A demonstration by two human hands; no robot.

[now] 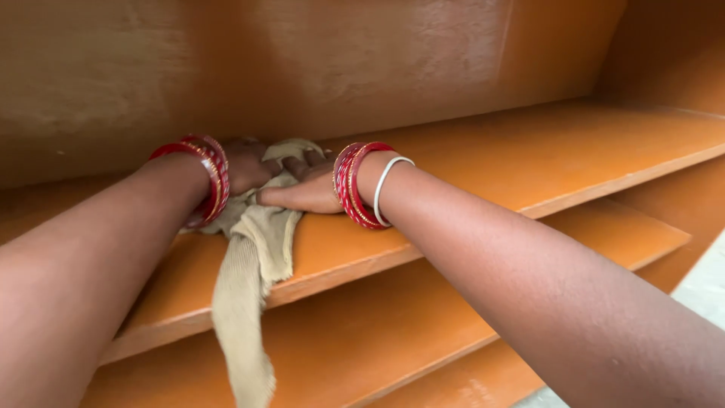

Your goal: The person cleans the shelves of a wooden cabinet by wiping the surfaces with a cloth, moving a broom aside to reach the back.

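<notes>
Nearest the camera, two forearms reach in over the orange wooden shelves, and a loose tail of the beige cloth (253, 279) hangs down over the front edge of the upper shelf (529, 162), with a lower shelf (634, 234) showing beneath. Farther in, past red bangles on both wrists and a white one on the right, the right hand (306, 193) lies on the cloth with its fingers stretched flat, pressing it to the shelf. The left hand (245, 166) has its fingers bunched into the cloth near the back wall (340, 60).
</notes>
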